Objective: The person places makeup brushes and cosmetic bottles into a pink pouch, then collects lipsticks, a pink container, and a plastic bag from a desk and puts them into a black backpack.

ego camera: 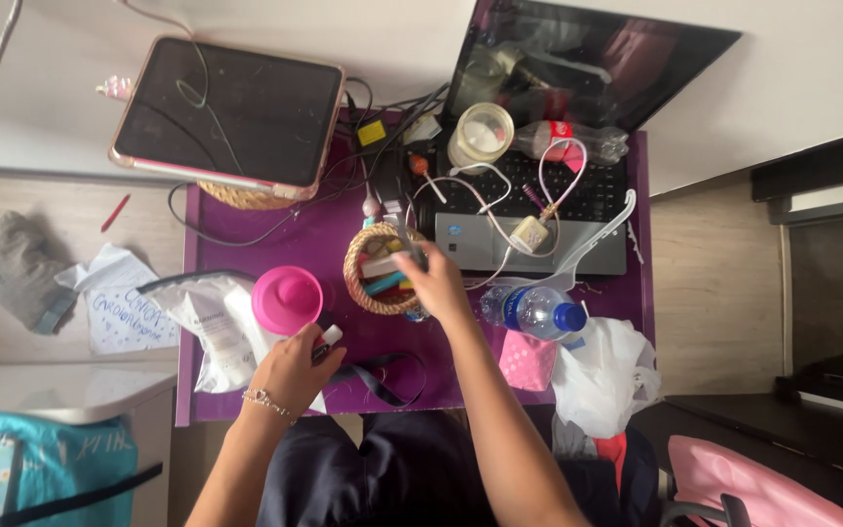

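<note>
My left hand (294, 371) rests near the front edge of the purple table (324, 244) and is closed around a small white object (328, 338), beside a pink round lid or cup (287, 299). My right hand (434, 281) reaches over a small woven basket (368, 290) filled with coloured items. Its fingers are closed on a grey item (410, 250) at the basket's rim. What that item is cannot be made out.
A tablet (228, 112) leans on a second woven basket at the back left. A laptop (548, 176) carries a jar, a bottle and cables. A water bottle (534, 310), a pink pouch, a white plastic bag (605, 376) and white packets (209, 327) lie about.
</note>
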